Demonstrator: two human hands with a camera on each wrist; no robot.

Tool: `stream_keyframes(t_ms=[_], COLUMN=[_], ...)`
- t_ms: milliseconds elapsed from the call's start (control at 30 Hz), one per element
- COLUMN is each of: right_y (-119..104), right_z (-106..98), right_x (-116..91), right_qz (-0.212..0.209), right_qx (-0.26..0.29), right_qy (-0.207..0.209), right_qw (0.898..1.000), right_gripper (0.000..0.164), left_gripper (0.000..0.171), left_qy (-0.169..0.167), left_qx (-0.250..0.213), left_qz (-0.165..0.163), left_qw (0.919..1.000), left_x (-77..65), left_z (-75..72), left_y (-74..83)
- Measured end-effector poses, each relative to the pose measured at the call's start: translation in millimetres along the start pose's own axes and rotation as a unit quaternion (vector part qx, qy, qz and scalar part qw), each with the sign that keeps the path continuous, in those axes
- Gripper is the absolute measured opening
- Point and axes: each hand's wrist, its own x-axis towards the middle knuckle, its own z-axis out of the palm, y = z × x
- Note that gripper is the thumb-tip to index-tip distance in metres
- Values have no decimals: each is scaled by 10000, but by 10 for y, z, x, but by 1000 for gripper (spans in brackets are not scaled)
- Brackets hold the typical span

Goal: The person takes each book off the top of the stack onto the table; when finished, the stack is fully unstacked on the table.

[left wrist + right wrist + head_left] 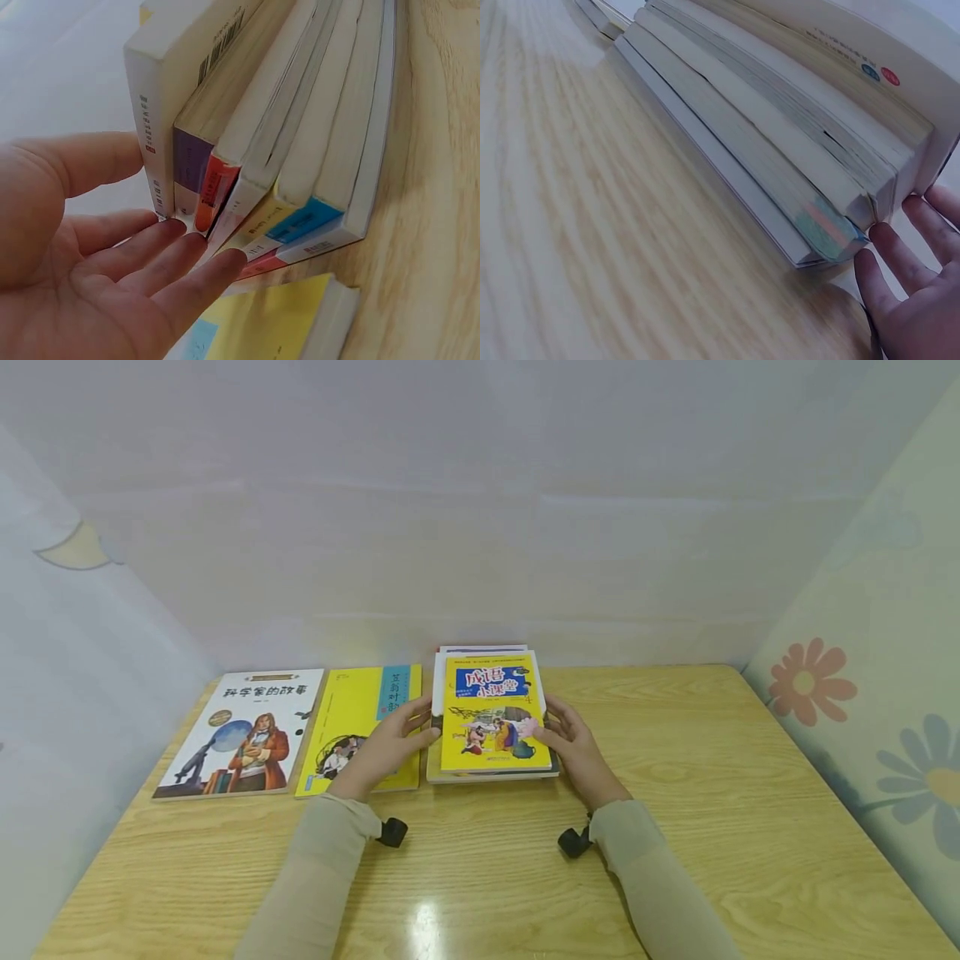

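Observation:
A stack of several books (300, 172) of mixed sizes lies on the table between both hands. On top is a yellow book (497, 714) with a blue title panel and a drawing of figures. My left hand (390, 743) is at the stack's left side. In the left wrist view its thumb touches the top book's white spine, and its extended fingertips rest along the spines below. At the other side, my right hand (581, 752) lays its fingertips on the books' edges (855, 187). Its thumb reaches the yellow book's right edge in the head view.
Left of the stack lies a yellow book with a blue strip (378, 693), partly behind the left hand. Further left is a white book (258, 718) picturing a person in a red coat. The wooden table (690, 777) meets a pale cloth backdrop (480, 527) behind.

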Motion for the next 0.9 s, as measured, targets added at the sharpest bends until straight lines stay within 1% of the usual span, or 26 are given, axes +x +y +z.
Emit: stream_keyframes(t_ms=[233, 300, 400, 467, 533, 667, 800, 900], right_y=[-30, -45, -63, -68, -74, -102, -161, -208], right_z=[-49, -76, -132, -170, -204, -247, -270, -282], right_x=[-37, -44, -45, -45, -48, -74, -96, -93], right_qz=[11, 46, 102, 179, 215, 267, 244, 256], right_qx=[13, 162, 523, 753, 789, 734, 720, 598], right_qy=[-199, -292, -464, -521, -552, -554, -564, -455], right_qw=[9998, 9994, 9975, 9956, 9951, 9954, 9955, 9968], right_gripper=[67, 64, 60, 56, 54, 50, 50, 47], left_gripper=[72, 72, 70, 68, 65, 64, 64, 63], left_qy=[1, 19, 60, 74, 67, 12, -15, 11], left_qx=[-179, -234, -308, -303, -302, -312, -353, -374], left_qz=[-215, -268, -337, -300, -251, -152, -127, -105], left_qw=[9996, 9994, 9989, 9991, 9992, 9994, 9993, 9992], left_x=[-6, -9, -14, -18, -21, -26, -26, -28], left_z=[-10, -11, -13, -14, -17, -21, -20, -16], left_y=[-15, -14, -11, -11, -16, -31, -37, -25])
